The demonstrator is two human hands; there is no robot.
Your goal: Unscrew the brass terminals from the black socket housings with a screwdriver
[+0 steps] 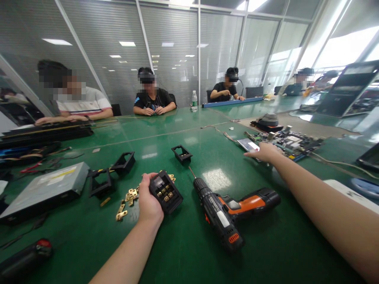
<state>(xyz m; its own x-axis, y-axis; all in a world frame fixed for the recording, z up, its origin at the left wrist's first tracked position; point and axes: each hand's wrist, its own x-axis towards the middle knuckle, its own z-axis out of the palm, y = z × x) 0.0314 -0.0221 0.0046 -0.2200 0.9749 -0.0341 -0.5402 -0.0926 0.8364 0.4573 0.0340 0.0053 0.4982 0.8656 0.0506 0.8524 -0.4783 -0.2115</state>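
Note:
My left hand (149, 197) is closed around a black plastic socket housing (168, 193), its open side facing me. Several brass terminals (167, 192) sit inside it. On the table left of this hand lie loose brass pieces (130, 197). My right hand (266, 152) reaches far forward, thumb stretched left, at the edge of a phone-like device with a lit screen (248, 145); its other fingers are partly hidden. Between my arms a black and orange cordless drill (219, 213) lies on its side, its bit pointing toward another black housing (181, 154).
More black housings (123, 162) stand left, beside a silver drive box (50, 185). A dark cylindrical object (26, 260) lies near left. Circuit boards (293, 140) and cables lie beyond my right hand. Several people sit across the green table (154, 138), near a water bottle (194, 101).

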